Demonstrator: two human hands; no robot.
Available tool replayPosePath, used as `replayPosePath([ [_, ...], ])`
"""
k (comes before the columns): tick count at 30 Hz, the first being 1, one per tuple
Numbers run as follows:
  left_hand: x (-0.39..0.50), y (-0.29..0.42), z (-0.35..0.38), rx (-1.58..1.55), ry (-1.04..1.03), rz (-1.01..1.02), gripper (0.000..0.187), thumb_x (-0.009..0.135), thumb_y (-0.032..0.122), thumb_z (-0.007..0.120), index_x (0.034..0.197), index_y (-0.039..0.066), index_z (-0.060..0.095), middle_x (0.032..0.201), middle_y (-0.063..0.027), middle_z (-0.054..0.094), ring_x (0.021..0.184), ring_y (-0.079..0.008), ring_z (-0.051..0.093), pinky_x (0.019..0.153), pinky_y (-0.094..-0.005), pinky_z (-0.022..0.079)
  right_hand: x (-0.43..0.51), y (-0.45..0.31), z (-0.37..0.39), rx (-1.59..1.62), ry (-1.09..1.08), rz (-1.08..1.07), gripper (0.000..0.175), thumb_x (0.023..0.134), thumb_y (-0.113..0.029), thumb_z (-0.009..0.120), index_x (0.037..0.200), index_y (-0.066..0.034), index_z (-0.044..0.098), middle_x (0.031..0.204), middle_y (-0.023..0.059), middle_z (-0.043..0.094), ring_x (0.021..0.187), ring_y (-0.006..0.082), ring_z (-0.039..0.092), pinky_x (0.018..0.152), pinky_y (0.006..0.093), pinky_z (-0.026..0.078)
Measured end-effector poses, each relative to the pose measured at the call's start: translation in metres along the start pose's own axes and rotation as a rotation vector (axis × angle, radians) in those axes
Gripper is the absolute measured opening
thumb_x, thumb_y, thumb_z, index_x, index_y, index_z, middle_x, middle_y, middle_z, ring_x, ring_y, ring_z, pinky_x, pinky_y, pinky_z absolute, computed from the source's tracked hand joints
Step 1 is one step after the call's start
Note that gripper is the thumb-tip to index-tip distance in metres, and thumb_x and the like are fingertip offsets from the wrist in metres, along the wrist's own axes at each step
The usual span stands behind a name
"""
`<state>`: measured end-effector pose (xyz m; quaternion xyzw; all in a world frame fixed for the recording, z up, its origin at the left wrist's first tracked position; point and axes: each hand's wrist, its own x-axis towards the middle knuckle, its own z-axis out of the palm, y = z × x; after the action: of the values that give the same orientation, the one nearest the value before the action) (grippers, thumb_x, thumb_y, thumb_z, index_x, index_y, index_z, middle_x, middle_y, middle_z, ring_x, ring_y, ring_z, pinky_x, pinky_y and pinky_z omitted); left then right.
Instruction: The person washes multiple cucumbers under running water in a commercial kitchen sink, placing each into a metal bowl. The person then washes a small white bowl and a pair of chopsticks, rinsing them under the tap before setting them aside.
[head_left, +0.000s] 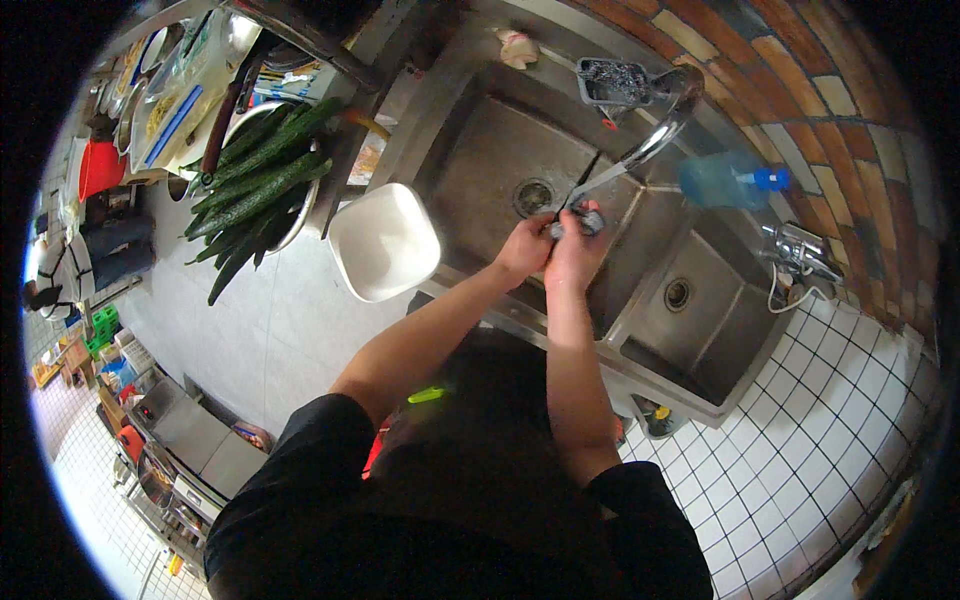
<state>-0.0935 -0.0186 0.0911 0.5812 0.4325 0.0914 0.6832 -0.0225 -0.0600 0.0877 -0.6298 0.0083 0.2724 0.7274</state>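
Over the larger basin of a stainless steel sink (480, 169), my two hands meet under running water. My left hand (525, 244) is closed around the lower end of a thin dark utensil (587, 171), whose far end points toward the faucet; its exact kind cannot be told. My right hand (574, 251) presses a grey, shiny scourer-like wad (592, 221) against it, partly hidden by the fingers. A stream pours onto the hands from the curved metal faucet (664, 139). Behind them lies the basin's drain (534, 196).
A white tub (386, 244) stands left of the sink, by a bowl heaped with cucumbers (259, 187). A wire-scourer tray (615, 81), a pale cloth (517, 49) and a blue-capped bottle (724, 180) line the back. The smaller basin (705, 300) is at right. A person (67, 274) is far left.
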Motion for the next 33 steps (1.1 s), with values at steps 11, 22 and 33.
replayPosePath([
  [11,-0.033,0.016,-0.006,0.289,0.106,0.084,0.029,0.095,0.026,0.050,0.106,0.000,0.059,0.084,-0.0280,0.061,0.090,-0.0480,0.058,0.071,-0.0481,0.046,0.110,0.032,0.020,-0.487,0.121,-0.155,0.030,0.087,-0.024,0.065,0.091,0.0061,0.062,0.087,0.0160,0.068,0.071,0.0301,0.064,0.062,0.0433,0.048],
  [22,-0.046,0.026,-0.062,0.622,-0.094,0.137,0.025,0.091,0.022,0.055,0.108,0.005,0.062,0.081,-0.0225,0.065,0.080,-0.0408,0.064,0.069,-0.0482,0.051,0.120,0.009,-0.002,-0.978,-0.407,-0.324,0.045,0.083,-0.047,0.069,0.092,-0.0025,0.067,0.089,0.0170,0.070,0.082,0.0333,0.068,0.072,0.0436,0.052],
  [33,-0.017,0.017,-0.086,1.120,-0.037,0.188,0.023,0.096,0.028,0.051,0.105,0.009,0.060,0.085,-0.0156,0.069,0.070,-0.0369,0.066,0.057,-0.0496,0.052,0.163,-0.017,-0.022,-1.183,-0.254,-0.396,0.031,0.084,-0.035,0.069,0.100,-0.0085,0.066,0.088,0.0193,0.068,0.082,0.0380,0.065,0.071,0.0432,0.050],
])
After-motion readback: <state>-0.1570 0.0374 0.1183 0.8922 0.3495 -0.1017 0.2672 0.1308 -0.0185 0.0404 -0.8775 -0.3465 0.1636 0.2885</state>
